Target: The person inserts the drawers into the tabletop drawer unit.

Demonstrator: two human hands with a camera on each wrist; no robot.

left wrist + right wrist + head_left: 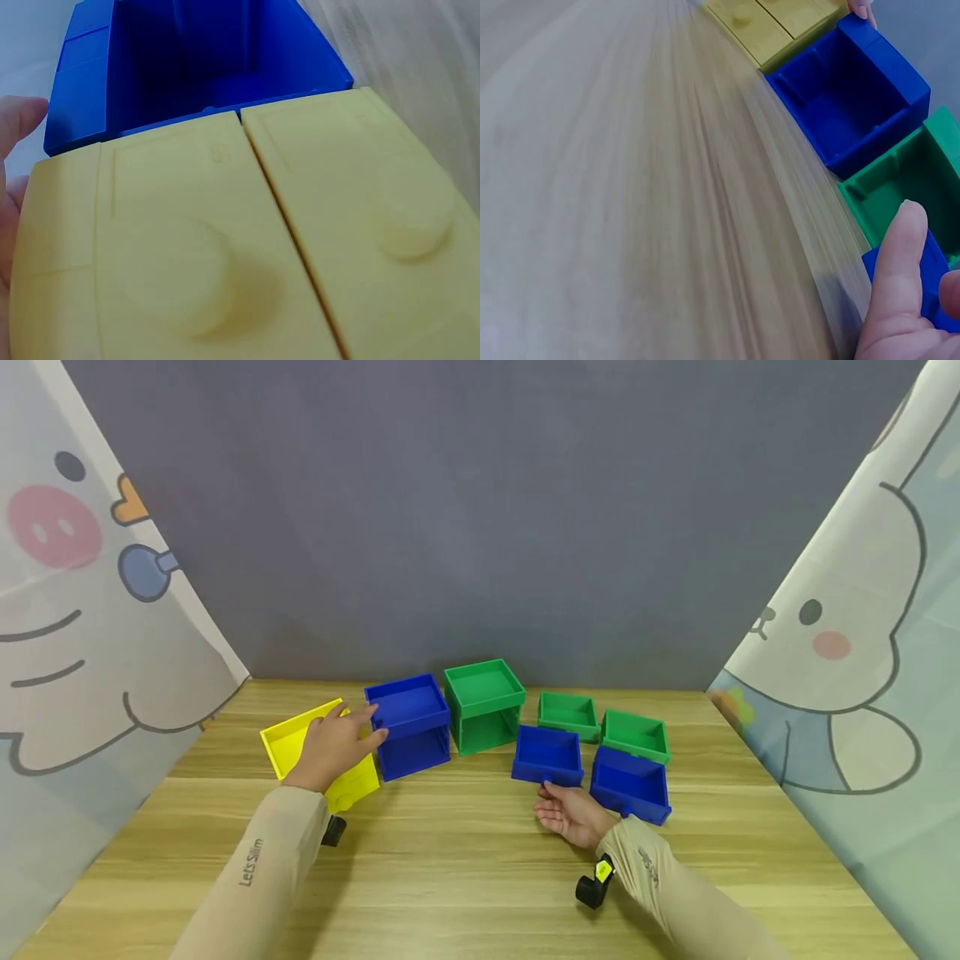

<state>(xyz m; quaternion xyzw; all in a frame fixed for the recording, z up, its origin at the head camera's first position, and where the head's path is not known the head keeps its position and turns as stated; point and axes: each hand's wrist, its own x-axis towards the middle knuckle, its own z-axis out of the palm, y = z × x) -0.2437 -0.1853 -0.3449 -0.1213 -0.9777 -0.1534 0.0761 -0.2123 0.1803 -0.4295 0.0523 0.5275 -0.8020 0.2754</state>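
Observation:
My left hand (336,747) lies over the yellow drawer cabinet (281,747), partly hiding it, its spread fingers reaching the left edge of the blue cabinet shell (411,700). In the left wrist view two yellow drawer fronts (172,262) with round knobs fill the near part, beside the hollow blue shell. My right hand (576,817) is palm-up in front of a small blue drawer (547,745), fingertips right at its front knob. In the right wrist view the thumb (901,262) points up straight, overlapping the blue drawer.
A green cabinet shell (483,687) with a hollow front stands right of the blue one. Two green drawers (567,712) sit at the back right, and a second blue drawer (632,781) is just right of my right hand. A grey wall (480,527) rises behind the wooden table (450,877).

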